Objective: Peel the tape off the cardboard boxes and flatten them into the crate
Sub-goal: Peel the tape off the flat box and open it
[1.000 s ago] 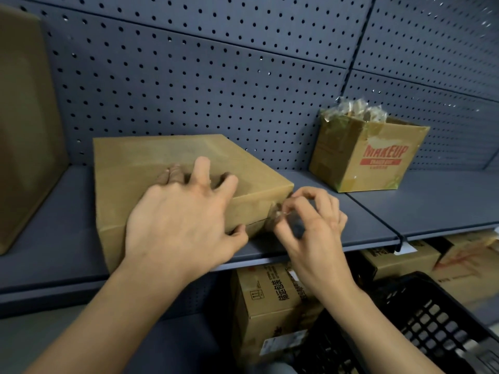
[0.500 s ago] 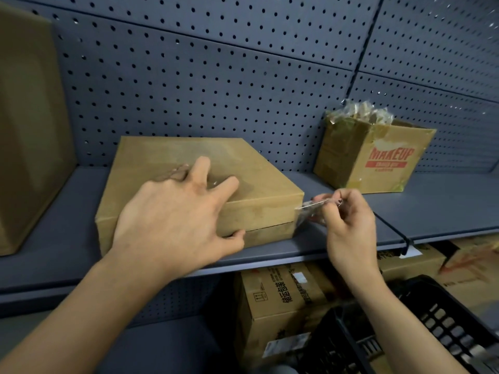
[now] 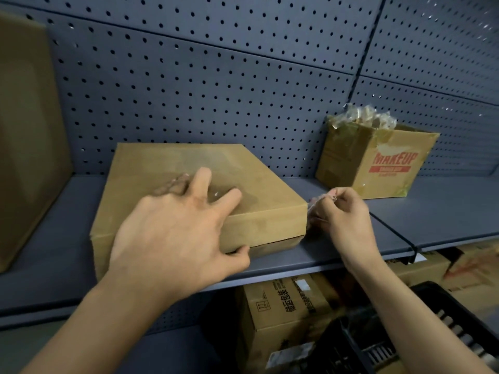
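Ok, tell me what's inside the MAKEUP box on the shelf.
A wad of crumpled clear film, likely peeled tape, bulges out of the open top of the MAKEUP box. The cardboard walls hide whatever lies below it.

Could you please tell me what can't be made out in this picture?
1. Head view: the tape, pinched by the right hand, is clear and blurred; how much clings to the flat box is unclear.
2. The left hand covers part of that box's top and front.
3. The black crate is cut off by the frame's bottom-right edge; contents unseen.
4. Small print on the MAKEUP box is blurred.
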